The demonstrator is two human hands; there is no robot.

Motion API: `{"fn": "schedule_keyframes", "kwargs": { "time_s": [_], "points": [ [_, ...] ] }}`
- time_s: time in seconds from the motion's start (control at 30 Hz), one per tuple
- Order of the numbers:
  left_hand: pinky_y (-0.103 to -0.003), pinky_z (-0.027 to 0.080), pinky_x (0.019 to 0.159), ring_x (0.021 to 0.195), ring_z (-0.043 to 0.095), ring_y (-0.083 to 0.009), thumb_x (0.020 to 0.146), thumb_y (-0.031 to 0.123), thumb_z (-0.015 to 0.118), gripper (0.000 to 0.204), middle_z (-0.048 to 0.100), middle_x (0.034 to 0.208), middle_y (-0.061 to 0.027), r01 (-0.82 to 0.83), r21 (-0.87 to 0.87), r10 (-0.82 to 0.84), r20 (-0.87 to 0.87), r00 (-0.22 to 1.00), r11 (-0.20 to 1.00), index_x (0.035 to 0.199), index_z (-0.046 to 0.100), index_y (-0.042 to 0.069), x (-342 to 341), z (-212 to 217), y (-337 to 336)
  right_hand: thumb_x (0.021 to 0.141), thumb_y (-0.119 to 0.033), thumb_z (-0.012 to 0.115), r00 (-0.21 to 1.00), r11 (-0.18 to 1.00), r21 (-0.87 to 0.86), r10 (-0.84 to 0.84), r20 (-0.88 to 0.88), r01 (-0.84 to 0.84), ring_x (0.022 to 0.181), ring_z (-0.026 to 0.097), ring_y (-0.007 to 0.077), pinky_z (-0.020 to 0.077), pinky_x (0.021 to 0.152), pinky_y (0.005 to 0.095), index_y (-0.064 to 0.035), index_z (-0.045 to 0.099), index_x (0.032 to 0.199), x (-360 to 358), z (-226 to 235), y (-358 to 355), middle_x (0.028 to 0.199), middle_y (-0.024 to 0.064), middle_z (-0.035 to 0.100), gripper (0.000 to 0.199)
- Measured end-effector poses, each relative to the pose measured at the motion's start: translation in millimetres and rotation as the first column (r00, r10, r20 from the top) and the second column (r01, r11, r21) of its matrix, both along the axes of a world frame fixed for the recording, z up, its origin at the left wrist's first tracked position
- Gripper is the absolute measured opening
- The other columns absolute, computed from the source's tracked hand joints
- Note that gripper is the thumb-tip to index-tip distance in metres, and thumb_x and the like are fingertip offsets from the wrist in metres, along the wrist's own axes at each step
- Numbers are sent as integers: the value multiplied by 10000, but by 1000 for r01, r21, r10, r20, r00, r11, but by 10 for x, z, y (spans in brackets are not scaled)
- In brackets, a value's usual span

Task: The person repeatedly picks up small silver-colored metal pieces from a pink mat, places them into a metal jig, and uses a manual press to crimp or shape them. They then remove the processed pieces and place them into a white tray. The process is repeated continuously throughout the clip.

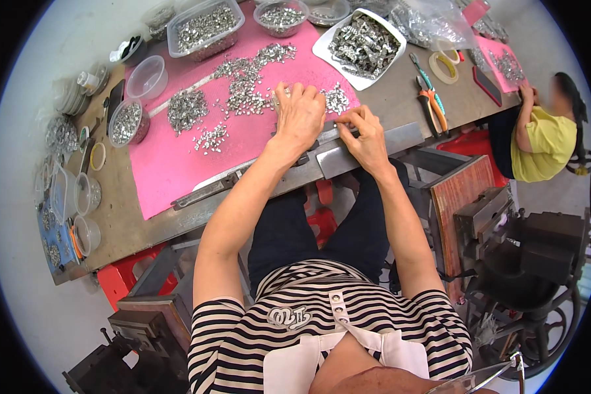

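Note:
Over the pink sheet (pixel 171 177), my left hand (pixel 301 115) is closed, its fingers bent down beside a spread of small silvery metal pieces (pixel 246 95). Whatever lies under those fingertips is hidden. Closer to the table's front edge, my right hand (pixel 366 138) pinches with thumb and forefinger at a long metal bar fixture (pixel 243 172); the pinched item is too small to make out. A flat metal plate (pixel 335 162) sits by the right wrist. Loose piles of pieces (pixel 187 110) lie to the left, and a smaller heap (pixel 337 98) rests between and beyond the hands.
Behind stand a clear tub (pixel 203 33) of pieces and a white dish (pixel 366 49) of darker metal links. Orange-handled pliers (pixel 433 108) and tape rolls (pixel 444 67) lie right. Plastic bowls (pixel 129 123) line the left. A person in yellow (pixel 545 141) sits at far right.

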State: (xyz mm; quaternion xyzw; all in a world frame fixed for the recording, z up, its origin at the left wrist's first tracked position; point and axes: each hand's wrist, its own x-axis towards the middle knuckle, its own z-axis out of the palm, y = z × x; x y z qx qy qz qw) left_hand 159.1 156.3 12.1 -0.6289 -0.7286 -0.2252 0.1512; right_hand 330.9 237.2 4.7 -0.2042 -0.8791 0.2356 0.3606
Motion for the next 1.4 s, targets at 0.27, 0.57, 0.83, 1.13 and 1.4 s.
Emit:
{"fn": "schedule_keyframes", "kwargs": {
  "time_s": [0.27,0.57,0.83,1.13,1.4],
  "points": [
    [-486,339,985,946,614,-228,885,167,697,80,679,901,-30,36,47,-49,302,952,998,930,715,104,-178,183,-388,812,-67,743,987,998,-15,62,148,-60,874,613,240,406,826,393,-63,677,876,-2,87,63,913,55,614,92],
    [-415,365,954,880,624,-221,875,111,724,85,670,899,-33,34,9,-34,474,880,999,950,694,89,-61,176,-1348,821,-15,727,930,929,-44,368,-6,-368,902,598,272,418,819,397,-42,611,922,-287,211,-533,952,77,631,156],
    [-462,390,1030,875,633,-242,869,77,729,104,682,932,-56,38,44,-52,394,918,998,968,700,59,-14,120,-1342,788,12,741,921,912,132,385,54,-389,926,595,277,427,825,397,-35,624,937,-395,123,-639,961,84,625,195],
    [-534,352,1117,851,632,-255,945,127,686,125,679,891,-73,-61,82,8,533,846,995,1047,717,60,46,75,-1328,844,27,711,951,952,13,306,-41,-306,896,637,281,470,821,383,-22,694,996,-215,130,-458,976,90,684,160],
    [-489,356,1063,895,615,-259,884,210,775,228,663,907,-63,-151,114,90,423,902,982,1051,715,66,174,25,-1233,853,-12,718,1000,996,86,20,-19,-18,877,625,262,435,798,396,-59,718,978,-139,115,-90,914,71,648,134]
  ]
}}
